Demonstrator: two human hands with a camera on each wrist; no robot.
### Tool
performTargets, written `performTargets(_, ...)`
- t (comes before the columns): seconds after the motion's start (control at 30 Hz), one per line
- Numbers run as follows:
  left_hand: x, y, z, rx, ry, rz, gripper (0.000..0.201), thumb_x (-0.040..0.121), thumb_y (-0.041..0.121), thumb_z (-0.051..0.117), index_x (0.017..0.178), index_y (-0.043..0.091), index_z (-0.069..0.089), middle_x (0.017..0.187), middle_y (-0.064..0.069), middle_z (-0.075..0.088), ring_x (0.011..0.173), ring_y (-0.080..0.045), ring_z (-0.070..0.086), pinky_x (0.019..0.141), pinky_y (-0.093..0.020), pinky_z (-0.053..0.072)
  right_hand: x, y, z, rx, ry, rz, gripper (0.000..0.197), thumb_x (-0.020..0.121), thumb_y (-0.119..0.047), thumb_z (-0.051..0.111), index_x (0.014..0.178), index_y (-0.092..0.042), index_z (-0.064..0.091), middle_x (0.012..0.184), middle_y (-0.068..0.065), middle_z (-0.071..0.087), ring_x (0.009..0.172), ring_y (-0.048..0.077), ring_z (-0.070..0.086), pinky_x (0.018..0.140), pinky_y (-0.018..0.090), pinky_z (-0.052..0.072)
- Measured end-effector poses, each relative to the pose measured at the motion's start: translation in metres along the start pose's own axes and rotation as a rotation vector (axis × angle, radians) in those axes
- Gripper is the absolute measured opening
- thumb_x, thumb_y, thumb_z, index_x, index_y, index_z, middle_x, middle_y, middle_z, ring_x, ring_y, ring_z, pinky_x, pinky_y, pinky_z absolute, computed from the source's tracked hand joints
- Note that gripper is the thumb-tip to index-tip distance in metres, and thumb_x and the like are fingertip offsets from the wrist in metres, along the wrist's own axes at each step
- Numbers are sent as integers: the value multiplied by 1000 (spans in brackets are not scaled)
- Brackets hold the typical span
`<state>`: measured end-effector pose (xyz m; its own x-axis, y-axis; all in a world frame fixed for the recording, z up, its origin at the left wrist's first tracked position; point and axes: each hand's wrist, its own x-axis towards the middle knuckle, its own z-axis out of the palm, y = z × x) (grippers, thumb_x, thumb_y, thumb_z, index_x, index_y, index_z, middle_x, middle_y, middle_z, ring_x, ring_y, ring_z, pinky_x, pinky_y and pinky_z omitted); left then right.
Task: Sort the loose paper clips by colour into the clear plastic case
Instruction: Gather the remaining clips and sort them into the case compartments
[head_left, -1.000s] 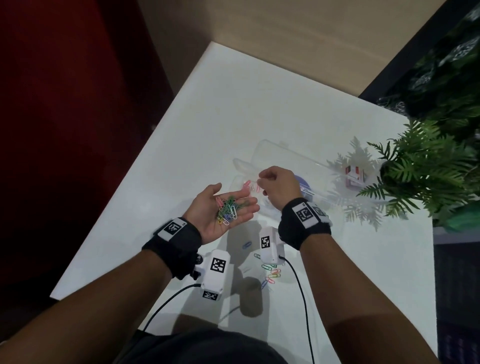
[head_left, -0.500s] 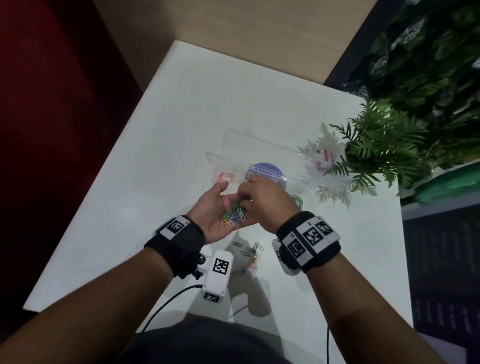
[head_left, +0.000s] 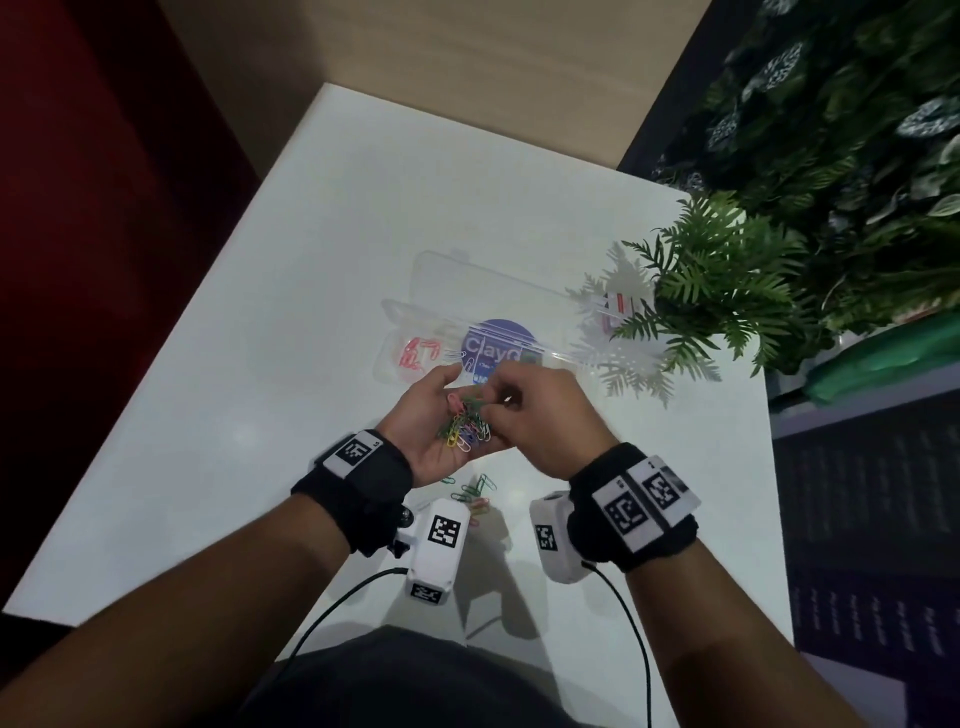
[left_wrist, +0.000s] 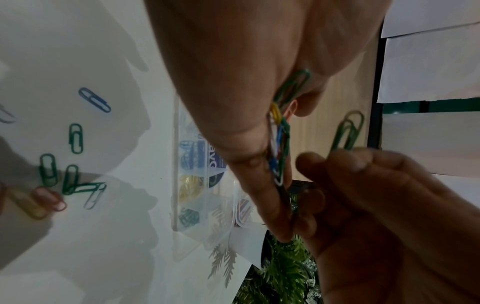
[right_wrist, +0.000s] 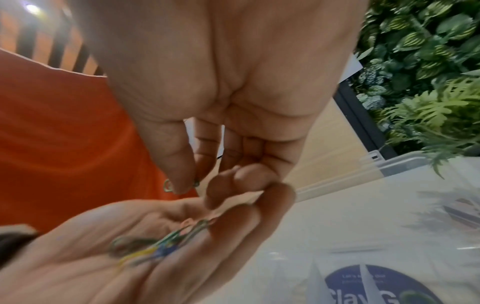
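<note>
My left hand (head_left: 434, 423) lies palm up over the table and cups a heap of mixed paper clips (head_left: 467, 428); the same paper clip heap (left_wrist: 279, 144) shows edge-on in the left wrist view. My right hand (head_left: 501, 410) hovers over that palm and pinches a green paper clip (left_wrist: 348, 131) between thumb and forefinger, the green clip (right_wrist: 182, 184) peeking past the thumb. Just beyond both hands the clear plastic case (head_left: 519, 291) lies open. Pink clips (head_left: 415, 353) fill its left compartment; blue, yellow and green ones (left_wrist: 191, 181) sit in others.
Several loose clips (head_left: 475, 491) lie on the white table (head_left: 291, 291) below my hands, mostly green clips (left_wrist: 70, 174) in the left wrist view. A fern-like potted plant (head_left: 727, 280) stands at the right, with a small box (head_left: 621, 304) beside it. Cables trail toward me.
My right hand came back from the case's left compartment to the heap in my left palm and pinched a green clip. The left hand stayed put with fingers slightly more cupped.
</note>
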<state>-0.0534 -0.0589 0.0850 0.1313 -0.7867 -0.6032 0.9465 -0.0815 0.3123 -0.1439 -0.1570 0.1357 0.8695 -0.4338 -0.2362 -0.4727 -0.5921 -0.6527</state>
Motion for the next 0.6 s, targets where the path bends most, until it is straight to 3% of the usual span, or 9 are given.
performTargets(0.07,0,-3,5,12,-15,7,70,101,38,24,67,1,73,67,-13,67,56,-19,66,58,-28,57,-5,-3,8,-59,21,-15,2,82,-11,61,81,-10,60,78,3,64,72,19,58,66,31,47)
performTargets(0.13,2,-4,5,21,8,11,71,101,39,25,62,3,73,62,-10,65,52,-17,63,52,-23,54,-8,-5,15,-122,31,-22,3,83,-9,56,81,-10,56,80,6,63,74,22,55,64,33,46)
performTargets(0.27,7,-6,3,46,87,11,65,99,42,31,63,5,70,60,-7,58,49,-15,55,49,-21,48,-7,-5,21,-193,14,-21,18,84,-7,50,75,-20,41,77,4,52,73,23,47,59,32,39)
performTargets(0.4,8,-9,2,62,94,8,67,99,43,31,60,6,70,56,-6,58,48,-15,56,49,-21,47,-5,-4,26,-219,10,-35,19,84,-7,48,75,-20,39,80,6,51,77,25,49,66,40,45)
performTargets(0.53,7,-8,3,23,22,-4,68,100,41,28,67,3,74,64,-11,66,53,-18,63,53,-23,53,-6,2,25,-90,86,-22,10,83,-6,53,75,-12,51,78,4,58,72,21,51,65,35,42)
performTargets(0.6,7,-7,4,10,-16,-15,65,100,40,26,80,-1,73,74,-16,68,60,-22,67,59,-29,57,-4,9,21,34,148,28,7,81,-7,59,77,-12,57,78,3,65,71,20,57,66,31,45)
